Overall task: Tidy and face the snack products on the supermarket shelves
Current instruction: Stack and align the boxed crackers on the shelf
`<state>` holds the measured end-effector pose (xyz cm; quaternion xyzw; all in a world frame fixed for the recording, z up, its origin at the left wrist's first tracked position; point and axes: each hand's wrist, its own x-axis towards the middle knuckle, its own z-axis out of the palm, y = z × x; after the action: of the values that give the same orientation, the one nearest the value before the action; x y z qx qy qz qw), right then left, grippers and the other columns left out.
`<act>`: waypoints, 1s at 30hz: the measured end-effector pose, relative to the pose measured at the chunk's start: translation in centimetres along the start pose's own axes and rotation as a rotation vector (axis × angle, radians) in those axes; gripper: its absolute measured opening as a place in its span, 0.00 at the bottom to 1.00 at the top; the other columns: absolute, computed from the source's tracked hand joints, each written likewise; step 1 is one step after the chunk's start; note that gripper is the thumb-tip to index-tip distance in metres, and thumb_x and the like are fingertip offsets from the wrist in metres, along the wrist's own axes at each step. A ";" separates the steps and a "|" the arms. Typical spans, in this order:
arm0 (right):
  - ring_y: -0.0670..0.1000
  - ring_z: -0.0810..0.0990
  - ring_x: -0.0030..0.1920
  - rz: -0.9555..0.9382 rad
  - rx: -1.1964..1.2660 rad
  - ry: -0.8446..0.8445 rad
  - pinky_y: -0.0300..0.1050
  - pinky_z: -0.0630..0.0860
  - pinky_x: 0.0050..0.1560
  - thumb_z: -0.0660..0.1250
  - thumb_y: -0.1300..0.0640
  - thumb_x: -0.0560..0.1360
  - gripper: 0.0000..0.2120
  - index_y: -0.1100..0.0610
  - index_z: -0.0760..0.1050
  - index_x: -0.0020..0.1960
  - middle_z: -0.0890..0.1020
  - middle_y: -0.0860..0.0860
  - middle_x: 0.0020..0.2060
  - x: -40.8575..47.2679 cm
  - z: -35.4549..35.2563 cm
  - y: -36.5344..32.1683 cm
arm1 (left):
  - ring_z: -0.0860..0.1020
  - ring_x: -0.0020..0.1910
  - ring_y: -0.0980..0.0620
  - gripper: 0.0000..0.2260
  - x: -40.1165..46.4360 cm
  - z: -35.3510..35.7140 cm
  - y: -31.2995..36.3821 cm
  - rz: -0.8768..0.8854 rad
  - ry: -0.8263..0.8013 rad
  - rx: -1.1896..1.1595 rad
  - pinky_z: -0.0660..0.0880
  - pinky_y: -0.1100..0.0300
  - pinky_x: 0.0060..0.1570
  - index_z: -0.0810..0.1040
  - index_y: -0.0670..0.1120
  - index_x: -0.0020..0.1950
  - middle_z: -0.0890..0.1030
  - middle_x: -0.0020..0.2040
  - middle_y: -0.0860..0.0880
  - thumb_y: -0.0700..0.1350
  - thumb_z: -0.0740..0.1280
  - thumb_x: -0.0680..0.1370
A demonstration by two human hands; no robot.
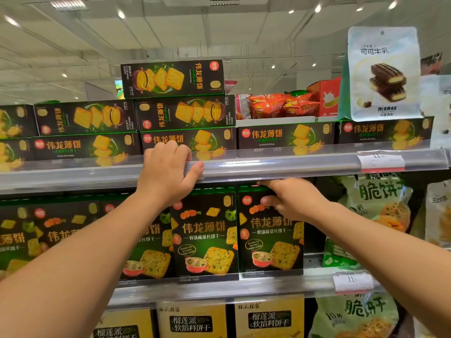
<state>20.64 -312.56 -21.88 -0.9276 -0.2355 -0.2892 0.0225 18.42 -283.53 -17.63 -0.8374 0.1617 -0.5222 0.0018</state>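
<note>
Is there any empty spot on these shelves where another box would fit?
One gap shows: the middle shelf, right of the upright cracker box the right hand grips, before the green bags. Everywhere else is packed. The left hand rests on the top shelf rail, in front of the tightly stacked flat boxes.

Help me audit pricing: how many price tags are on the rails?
2: one tag at the upper rail's right end, one at the lower rail's right end. The left arm may hide more.
</note>
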 end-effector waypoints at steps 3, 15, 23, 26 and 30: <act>0.53 0.79 0.52 -0.005 0.002 0.010 0.44 0.71 0.42 0.60 0.42 0.79 0.23 0.45 0.64 0.73 0.82 0.50 0.55 -0.1 0.0 0.1 | 0.67 0.41 0.49 0.18 0.0 0.0 0.0 -0.001 0.003 0.000 0.60 0.53 0.42 0.72 0.48 0.44 0.69 0.40 0.51 0.61 0.53 0.77; 0.53 0.80 0.52 0.013 0.050 0.036 0.42 0.69 0.42 0.61 0.45 0.79 0.19 0.48 0.69 0.68 0.82 0.50 0.54 -0.4 0.1 -0.6 | 0.67 0.40 0.49 0.18 -0.1 0.1 0.2 -0.019 0.001 0.013 0.64 0.52 0.42 0.72 0.49 0.44 0.69 0.39 0.51 0.62 0.53 0.77; 0.51 0.80 0.52 0.039 -0.019 0.046 0.44 0.74 0.46 0.60 0.44 0.79 0.19 0.48 0.67 0.68 0.82 0.49 0.53 0.1 0.9 -1.0 | 0.67 0.40 0.49 0.18 -0.1 0.0 0.2 -0.019 0.000 0.003 0.63 0.53 0.42 0.72 0.49 0.44 0.69 0.39 0.52 0.62 0.54 0.77; 0.53 0.79 0.55 0.014 -0.049 0.041 0.47 0.74 0.51 0.59 0.44 0.80 0.21 0.49 0.64 0.71 0.81 0.51 0.56 -0.4 0.9 -1.3 | 0.68 0.40 0.49 0.19 0.0 -0.1 0.2 -0.027 0.005 -0.001 0.65 0.52 0.43 0.73 0.49 0.44 0.70 0.39 0.52 0.62 0.53 0.76; 0.55 0.74 0.63 -0.029 -0.081 0.022 0.50 0.71 0.64 0.58 0.48 0.81 0.22 0.52 0.61 0.73 0.76 0.52 0.64 -1.4 -0.7 -3.5 | 0.68 0.38 0.49 0.19 0.1 -0.3 0.6 -0.046 0.004 0.015 0.65 0.52 0.41 0.71 0.49 0.42 0.70 0.38 0.52 0.63 0.54 0.76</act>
<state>17.65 -310.15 -22.44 -0.9210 -0.2367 -0.3089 -0.0169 18.01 -284.07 -17.51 -0.8399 0.1385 -0.5248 -0.0044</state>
